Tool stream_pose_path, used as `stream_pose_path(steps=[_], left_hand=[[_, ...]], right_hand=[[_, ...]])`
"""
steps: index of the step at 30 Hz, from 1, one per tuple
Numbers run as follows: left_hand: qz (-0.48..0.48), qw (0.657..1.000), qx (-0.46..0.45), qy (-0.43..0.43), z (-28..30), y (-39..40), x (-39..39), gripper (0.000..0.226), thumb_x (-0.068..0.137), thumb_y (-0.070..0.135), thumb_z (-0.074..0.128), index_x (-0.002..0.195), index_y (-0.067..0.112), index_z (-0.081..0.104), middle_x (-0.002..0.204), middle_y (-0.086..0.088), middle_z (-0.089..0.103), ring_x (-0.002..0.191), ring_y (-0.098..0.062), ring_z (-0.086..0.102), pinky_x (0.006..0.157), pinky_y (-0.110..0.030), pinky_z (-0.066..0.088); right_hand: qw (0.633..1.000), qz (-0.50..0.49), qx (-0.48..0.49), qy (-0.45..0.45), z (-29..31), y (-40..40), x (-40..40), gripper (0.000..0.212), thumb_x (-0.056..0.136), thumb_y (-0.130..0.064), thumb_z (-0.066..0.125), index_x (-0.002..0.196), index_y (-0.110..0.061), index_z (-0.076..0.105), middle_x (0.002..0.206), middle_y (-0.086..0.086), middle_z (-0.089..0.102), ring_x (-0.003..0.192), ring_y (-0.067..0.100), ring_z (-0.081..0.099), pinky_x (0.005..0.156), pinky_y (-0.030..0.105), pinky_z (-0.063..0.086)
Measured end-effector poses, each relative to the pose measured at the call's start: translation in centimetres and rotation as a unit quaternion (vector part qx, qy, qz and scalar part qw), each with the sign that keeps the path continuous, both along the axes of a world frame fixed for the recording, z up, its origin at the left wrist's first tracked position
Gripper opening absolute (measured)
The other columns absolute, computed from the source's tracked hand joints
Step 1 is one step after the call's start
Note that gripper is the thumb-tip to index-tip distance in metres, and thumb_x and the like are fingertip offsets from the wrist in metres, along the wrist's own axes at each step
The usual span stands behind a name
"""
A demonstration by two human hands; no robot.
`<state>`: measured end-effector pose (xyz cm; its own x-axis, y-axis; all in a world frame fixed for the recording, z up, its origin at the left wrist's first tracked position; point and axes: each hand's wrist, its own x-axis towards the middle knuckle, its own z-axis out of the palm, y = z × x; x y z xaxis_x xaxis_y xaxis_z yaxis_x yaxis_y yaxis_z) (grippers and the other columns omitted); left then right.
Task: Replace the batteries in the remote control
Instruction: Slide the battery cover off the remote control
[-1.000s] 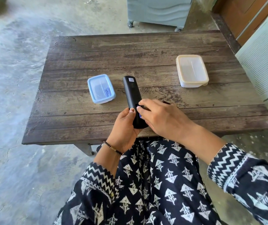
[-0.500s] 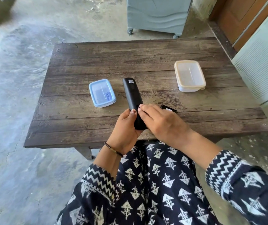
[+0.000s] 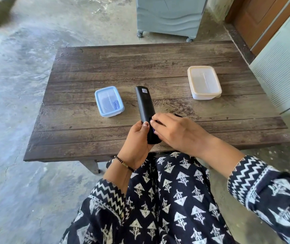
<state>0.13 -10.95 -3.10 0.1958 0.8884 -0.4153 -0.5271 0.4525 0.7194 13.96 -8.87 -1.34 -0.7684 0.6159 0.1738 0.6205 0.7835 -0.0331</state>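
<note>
A black remote control (image 3: 144, 104) lies back side up over the table's near half, pointing away from me. My left hand (image 3: 135, 143) grips its near end, thumb on the back. My right hand (image 3: 177, 132) curls over the near right side, fingertips at the open battery bay, where a sliver of a blue-purple battery (image 3: 152, 129) shows between them. A small black piece, apparently the battery cover (image 3: 178, 115), lies on the table just behind my right hand, mostly hidden.
On the low wooden table (image 3: 158, 64), a blue-lidded plastic box (image 3: 109, 101) with something blue inside stands left of the remote, and a white cream-lidded box (image 3: 204, 81) stands far right. A grey wheeled cabinet (image 3: 168, 14) is beyond the table. My patterned lap is below.
My hands keep their hold on the remote. The fingertips of my right hand have shifted slightly on the battery bay. The view has tilted a little.
</note>
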Motion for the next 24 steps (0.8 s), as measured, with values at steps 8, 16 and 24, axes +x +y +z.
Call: stream_pose_path(steps=[8,16,24], left_hand=[[-0.005,1.000,0.006,-0.003,0.2,0.3,-0.2,0.030,0.101,0.011,0.026,0.119,-0.004,0.044,0.092,-0.013,0.059,0.082,-0.017,0.059,0.078,-0.027,0.056],[0.004,0.999,0.004,-0.033,0.2,0.5,-0.4,0.029,0.100,0.011,0.027,0.112,-0.003,0.049,0.091,-0.012,0.063,0.078,-0.014,0.065,0.071,-0.026,0.058],[0.007,1.000,-0.002,-0.025,-0.2,0.8,-0.3,0.030,0.100,0.011,0.028,0.117,-0.005,0.048,0.095,-0.013,0.062,0.084,-0.017,0.061,0.072,-0.026,0.058]], right_hand=[[0.999,0.015,-0.011,-0.029,0.3,0.8,0.0,0.031,0.095,-0.014,0.031,0.101,0.000,0.057,0.100,0.014,0.056,0.084,0.024,0.058,0.058,0.033,0.057],[0.997,0.014,-0.066,0.030,0.6,1.2,0.1,0.031,0.092,-0.019,0.039,0.104,0.002,0.060,0.105,0.014,0.059,0.090,0.024,0.061,0.071,0.034,0.057],[0.996,0.014,-0.075,0.047,0.6,1.5,0.4,0.024,0.088,-0.018,0.054,0.104,-0.001,0.063,0.102,0.011,0.060,0.089,0.021,0.062,0.076,0.032,0.055]])
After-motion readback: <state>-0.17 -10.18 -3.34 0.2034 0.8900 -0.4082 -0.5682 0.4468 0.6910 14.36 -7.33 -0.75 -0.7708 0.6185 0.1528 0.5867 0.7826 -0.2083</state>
